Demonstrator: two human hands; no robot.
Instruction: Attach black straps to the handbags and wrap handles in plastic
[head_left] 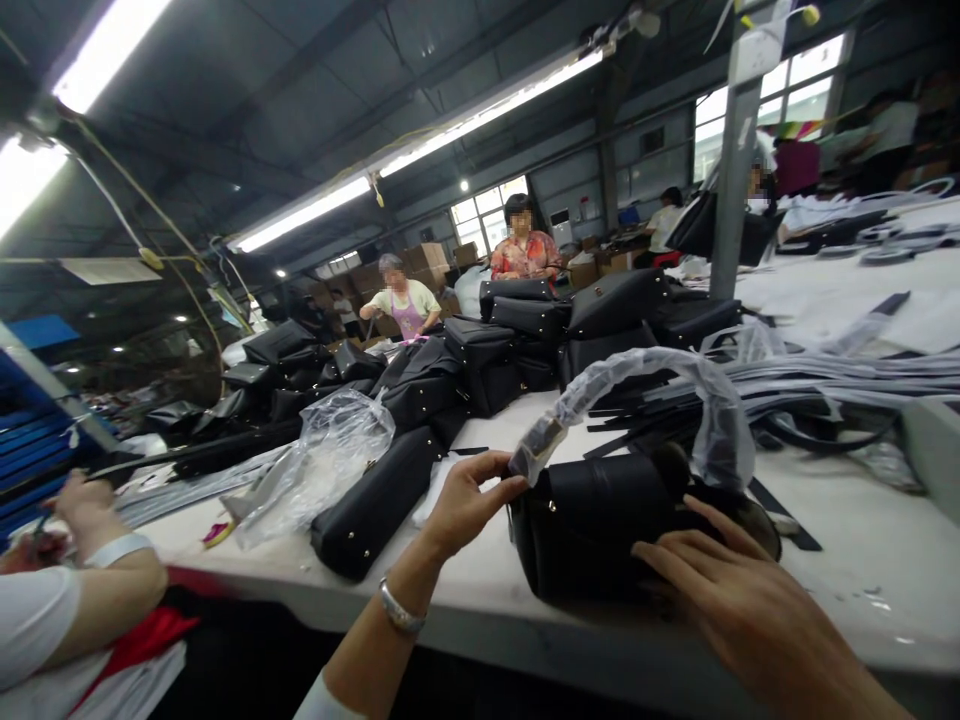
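Note:
A black handbag [600, 530] lies at the front edge of the white table. Its arched handle [637, 365] is wrapped in clear plastic film. My left hand [469, 500], with a silver bangle on the wrist, pinches the handle's near left end between thumb and fingers, just above the bag's corner. Against the bag's right front side rests my right hand [739, 575], its fingers stretched out and apart. That hand covers the bag's lower right part. Another black bag [379, 505] lies on its side to the left of my left hand.
Crumpled clear plastic [330, 445] and a pile of black bags [480, 350] lie beyond. Long strips [832, 385] are stacked at right, near a metal post [731, 200]. A co-worker's arm [112, 540] reaches in from the left. Other people work across the table.

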